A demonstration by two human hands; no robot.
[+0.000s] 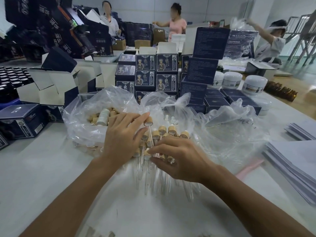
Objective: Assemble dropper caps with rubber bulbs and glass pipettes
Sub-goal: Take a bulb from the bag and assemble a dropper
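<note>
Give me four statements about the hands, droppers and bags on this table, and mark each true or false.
1. The left hand holds a wooden dropper cap with a glass pipette hanging from it. True.
2. The right hand rests on a stack of paper. False: it lies on the pile of assembled droppers.
3. Loose wooden caps sit in a clear plastic bag. True.
4. The white jars stand at the left edge. False: they stand at the right, behind the dark boxes.

Tan wooden caps (159, 134) lie beside a clear plastic bag (95, 110); behind the bag, dark navy boxes (145, 79) bear a printed figure; white jars (254, 84).
</note>
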